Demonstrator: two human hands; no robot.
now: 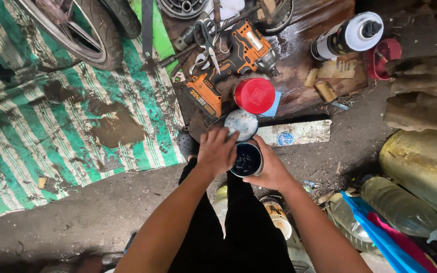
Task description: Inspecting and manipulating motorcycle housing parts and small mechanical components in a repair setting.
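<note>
1. the right hand (274,169) is wrapped round the side of a small round tin (247,160), fingers curled snug on its thin metal wall; the tin is open at the top and filled with a dark, glossy, almost black paste.
2. the left hand (217,150) hovers over the tin's near rim, fingers bent down loosely and touching its edge; whether the fingertips reach into the paste cannot be told.
3. just beyond the held tin lies a round lid (242,123), pale and smeared, flat on the ground and touching the left fingertips' side.
4. past that lid stands a red cap (254,95), smooth plastic, with a faceted top.
5. further out from the grip lies an orange and black cordless impact wrench (228,65) on wet, dark wood.
6. well off to the right of the right hand lies a white-capped spray can (349,35) on its side.
7. left of the left hand spreads a muddy green and white striped mat (51,126), with a rubber tyre (102,35) at its far edge.
</note>
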